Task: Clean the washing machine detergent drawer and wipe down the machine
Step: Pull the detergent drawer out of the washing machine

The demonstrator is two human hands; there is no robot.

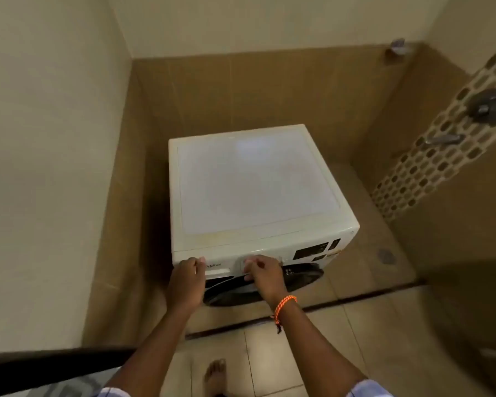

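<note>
Left hand (187,277), fingers curled, rests against the upper left corner of the front panel of the washing machine (255,184), at the left end of the detergent drawer (216,269); whether it grips the drawer front or only presses on it cannot be told. Right hand (262,275), fingers likewise curled, sits on the panel just right of the drawer, over what appears to be the dial, which it hides; what it pinches cannot be told. An orange braided wristband (284,306) circles the right wrist. The drawer lies between the two hands, flush with the panel, its pale front showing a small printed brand mark.

Right of the right hand, the panel carries a dark display (311,250). Below both hands, the dark round door (269,285) is partly covered by the forearms. Beyond the hands, the white top of the machine reflects a patch of light.

The machine stands in a tiled recess: cream wall above and brown tiles below, behind and to the left of the hands. Far right of the hands, a mosaic strip (441,144) runs down the wall, bearing a metal shower valve (488,106) and a spout (444,138). A floor drain (385,256) lies right of the machine. Nearest the viewer, a bare foot (216,376) stands on pale floor tiles.
</note>
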